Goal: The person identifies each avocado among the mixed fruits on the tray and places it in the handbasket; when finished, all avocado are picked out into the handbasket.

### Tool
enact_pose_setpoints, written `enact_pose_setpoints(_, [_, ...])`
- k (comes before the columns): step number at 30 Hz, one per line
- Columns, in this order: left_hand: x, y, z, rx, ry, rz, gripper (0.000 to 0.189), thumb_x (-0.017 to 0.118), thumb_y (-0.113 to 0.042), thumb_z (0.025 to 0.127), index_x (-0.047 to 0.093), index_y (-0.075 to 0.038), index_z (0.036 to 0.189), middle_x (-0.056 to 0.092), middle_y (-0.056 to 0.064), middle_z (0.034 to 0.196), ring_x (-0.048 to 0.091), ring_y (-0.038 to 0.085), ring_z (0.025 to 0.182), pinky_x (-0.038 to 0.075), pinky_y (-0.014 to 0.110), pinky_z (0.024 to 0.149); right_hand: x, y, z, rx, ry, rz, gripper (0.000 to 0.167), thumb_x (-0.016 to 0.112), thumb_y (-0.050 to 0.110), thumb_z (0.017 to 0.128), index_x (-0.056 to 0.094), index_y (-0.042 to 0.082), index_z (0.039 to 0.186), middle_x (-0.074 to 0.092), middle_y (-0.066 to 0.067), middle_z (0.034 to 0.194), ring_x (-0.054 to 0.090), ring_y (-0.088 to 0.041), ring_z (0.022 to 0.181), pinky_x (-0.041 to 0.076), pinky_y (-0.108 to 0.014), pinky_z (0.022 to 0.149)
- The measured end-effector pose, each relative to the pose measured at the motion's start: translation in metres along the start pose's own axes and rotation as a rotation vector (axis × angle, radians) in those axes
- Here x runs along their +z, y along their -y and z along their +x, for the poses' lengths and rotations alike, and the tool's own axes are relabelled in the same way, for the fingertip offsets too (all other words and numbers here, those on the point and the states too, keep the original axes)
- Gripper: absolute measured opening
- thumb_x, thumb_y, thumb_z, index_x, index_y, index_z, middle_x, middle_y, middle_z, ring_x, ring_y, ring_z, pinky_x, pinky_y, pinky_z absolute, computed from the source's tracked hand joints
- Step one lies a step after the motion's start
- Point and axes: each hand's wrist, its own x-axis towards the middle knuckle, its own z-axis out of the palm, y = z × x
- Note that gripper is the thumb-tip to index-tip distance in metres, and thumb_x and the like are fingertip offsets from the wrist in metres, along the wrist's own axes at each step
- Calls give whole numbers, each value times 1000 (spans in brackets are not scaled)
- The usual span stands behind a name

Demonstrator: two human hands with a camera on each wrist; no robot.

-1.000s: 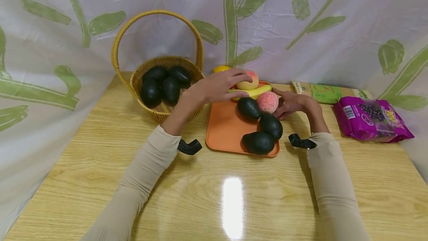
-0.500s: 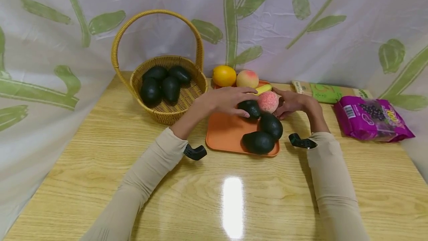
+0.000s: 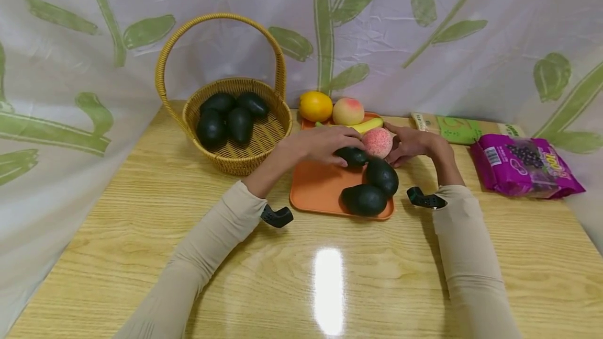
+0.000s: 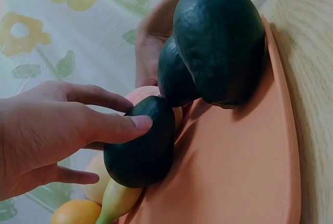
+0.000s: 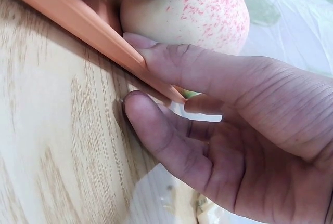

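"Pale wood nearest us, the table (image 3: 249, 286), with two beige sleeves (image 3: 468, 239) reaching across it."

"And up comes the tray (image 3: 315, 192), orange! Its front right corner carries the near avocado (image 3: 364, 200), with the middle avocado (image 3: 382, 177) close behind."

"Off to the right, the purple packet (image 3: 525, 166) lies on the table. What's the left hand (image 3: 325, 145) doing?"

"Pinching! Thumb on one side of the far avocado (image 3: 352, 157), fingers on the other, little finger sticking out loose. That avocado is over the tray, just beyond the middle one; whether its underside touches the tray, I can't tell."

"So the step in hand?"

"Picking up, I'd judge, and at the grasp itself."

"Right hand (image 3: 410, 144)?"

"Gripping the tray's right rim, thumb on top, fingers outside, right beside the speckled peach (image 3: 378, 143). Steadying, by my reading."

"Then what does the next move call for?"

"A firm squeeze on that smooth skin, then straight up, without rolling the peach or dragging the banana (image 3: 369, 125) just behind."

"And over on the left, the basket (image 3: 235, 165), four avocados (image 3: 240, 125) inside! If the load goes there, it should clear the rim and pass under or around the handle (image 3: 221, 16)."

"Furthest back: green packet (image 3: 464, 130) on the right, blushed peach (image 3: 347, 111) and yellow fruit (image 3: 315, 106) at the tray's far end, flowered curtain (image 3: 386, 51) behind everything."
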Motion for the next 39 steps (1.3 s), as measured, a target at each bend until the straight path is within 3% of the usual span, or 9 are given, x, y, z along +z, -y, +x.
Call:
enact_pose_setpoints(5, [-1,-2,-3,-56,-49,48,48,74,-28,99,60,-23,145,52,10,149,50,29,135,47,45,114,1,1,0,-4,-4,4,116,74,6,93,-15,14,167,60,-17,114,69,-13,86,61,-28,80])
enact_pose_setpoints(9, [-2,-2,-4,-69,-39,69,49,74,-31,98,61,-24,145,51,11,141,49,29,126,51,41,103,2,-1,1,-7,-8,7,116,75,5,92,-13,13,167,60,-16,112,68,-13,87,61,-28,79])
enact_pose_setpoints(17, [-4,0,-5,-80,-22,37,49,74,-29,98,61,-16,144,49,14,143,49,30,131,47,38,114,1,-3,1,10,-8,-2,116,75,7,93,-14,15,167,59,-17,116,68,-13,88,61,-26,80])
enact_pose_setpoints(22, [-4,2,-2,-24,17,-48,51,73,-20,99,55,-10,146,56,13,149,53,29,138,41,39,123,0,-3,2,4,-2,-4,117,75,8,93,-15,15,167,61,-17,116,69,-13,88,61,-27,81])
enact_pose_setpoints(26, [-5,3,-3,21,44,-40,58,71,-17,101,49,-19,154,58,10,149,56,30,134,45,41,119,-1,-2,3,-1,-9,-11,118,76,6,92,-15,15,167,62,-16,113,69,-13,87,61,-28,80])
enact_pose_setpoints(29, [-6,4,-6,20,46,-26,60,70,-20,102,47,-27,156,56,13,144,55,31,128,47,42,113,-1,-2,3,-2,-15,-12,119,76,6,91,-14,16,167,62,-15,109,67,-14,86,61,-28,79])
enact_pose_setpoints(32, [-8,4,-9,4,26,-40,59,69,-23,102,47,-26,157,55,15,135,53,30,121,47,41,110,0,-2,2,-4,-5,-8,119,76,6,91,-15,17,167,63,-15,110,68,-14,87,61,-28,79])
enact_pose_setpoints(39, [-20,4,-19,3,-65,-46,59,71,-24,100,49,-20,155,54,14,135,53,29,121,47,40,110,1,-2,1,-4,-6,10,118,75,5,92,-15,16,167,62,-15,110,68,-15,85,61,-27,78])
